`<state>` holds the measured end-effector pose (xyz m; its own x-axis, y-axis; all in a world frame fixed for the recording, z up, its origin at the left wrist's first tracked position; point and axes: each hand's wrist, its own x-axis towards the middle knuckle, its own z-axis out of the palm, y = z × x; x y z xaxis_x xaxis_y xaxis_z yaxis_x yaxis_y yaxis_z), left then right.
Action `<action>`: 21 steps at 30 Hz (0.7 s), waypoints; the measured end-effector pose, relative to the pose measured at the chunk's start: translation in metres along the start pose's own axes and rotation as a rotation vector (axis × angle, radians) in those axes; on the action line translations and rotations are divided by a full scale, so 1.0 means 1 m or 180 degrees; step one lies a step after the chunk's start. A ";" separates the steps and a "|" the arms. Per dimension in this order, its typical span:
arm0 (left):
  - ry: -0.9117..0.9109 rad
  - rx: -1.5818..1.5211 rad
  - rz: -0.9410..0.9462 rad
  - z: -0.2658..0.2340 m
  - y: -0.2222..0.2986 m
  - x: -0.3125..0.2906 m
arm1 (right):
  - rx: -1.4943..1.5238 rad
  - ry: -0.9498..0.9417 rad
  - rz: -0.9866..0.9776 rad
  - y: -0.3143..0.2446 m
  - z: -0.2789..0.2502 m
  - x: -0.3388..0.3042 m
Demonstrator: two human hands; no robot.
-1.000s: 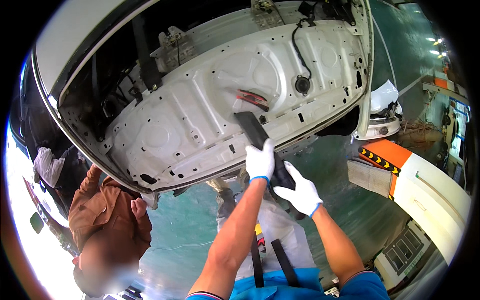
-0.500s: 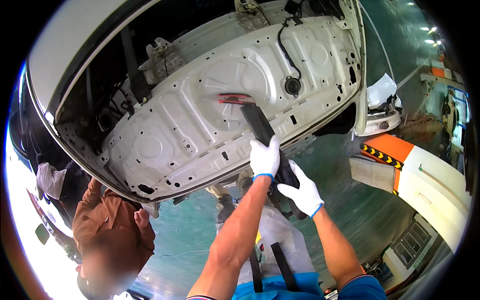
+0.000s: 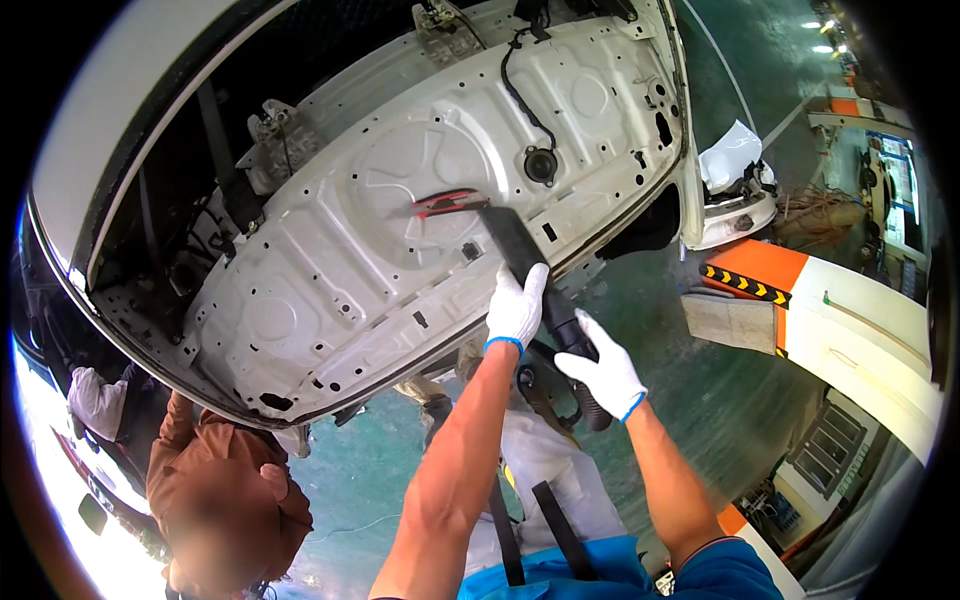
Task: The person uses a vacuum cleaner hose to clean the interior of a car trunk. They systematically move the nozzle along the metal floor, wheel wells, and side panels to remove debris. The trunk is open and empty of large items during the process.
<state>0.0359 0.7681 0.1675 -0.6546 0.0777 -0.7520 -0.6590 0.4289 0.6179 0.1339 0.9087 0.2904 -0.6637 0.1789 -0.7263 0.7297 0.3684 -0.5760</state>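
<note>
A long black tool (image 3: 520, 245) lies aslant before me, with a thin red-edged part (image 3: 448, 203) at its far end and a ribbed lower end near me. My left hand (image 3: 515, 312), in a white glove, is wrapped around its middle. My right hand (image 3: 608, 370), gloved too, grips it lower down, thumb across it and fingers along its side. The red-edged end is over the round pressed recess of a bare white car body panel (image 3: 380, 295). Whether it touches the metal I cannot tell. A black round fitting with a cable (image 3: 541, 165) sits on the panel.
A person in a brown top (image 3: 225, 450) stands at the panel's left end. To the right, on a green floor (image 3: 670, 385), are an orange and white machine (image 3: 800, 280) with a black-yellow chevron strip and a white car part (image 3: 738, 215). The car's white body edge (image 3: 110, 110) curves along the left.
My view has shifted, so the panel sits further left. Against the panel, the tool's red-edged end has moved right and slightly nearer me. Both hands still hold the tool.
</note>
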 end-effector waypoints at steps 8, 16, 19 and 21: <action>-0.0872 -0.0461 -0.0384 0.055 -0.024 -0.031 | -0.0093 0.0120 0.0386 0.036 -0.033 -0.038; -0.0799 -0.0913 -0.0105 0.066 -0.013 -0.017 | 0.0368 0.0218 0.0453 0.020 -0.034 -0.014; -0.1064 -0.1382 -0.0553 0.054 -0.013 -0.029 | 0.0173 0.0046 0.0398 0.046 -0.034 -0.022; -0.1137 -0.1518 -0.0704 0.055 -0.021 -0.036 | 0.0018 -0.0040 0.0491 0.038 -0.041 -0.025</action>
<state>0.0931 0.8060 0.1688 -0.3742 0.3640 -0.8529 -0.9110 0.0276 0.4115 0.1712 0.9558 0.3025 -0.5416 0.2215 -0.8109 0.8238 0.3321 -0.4594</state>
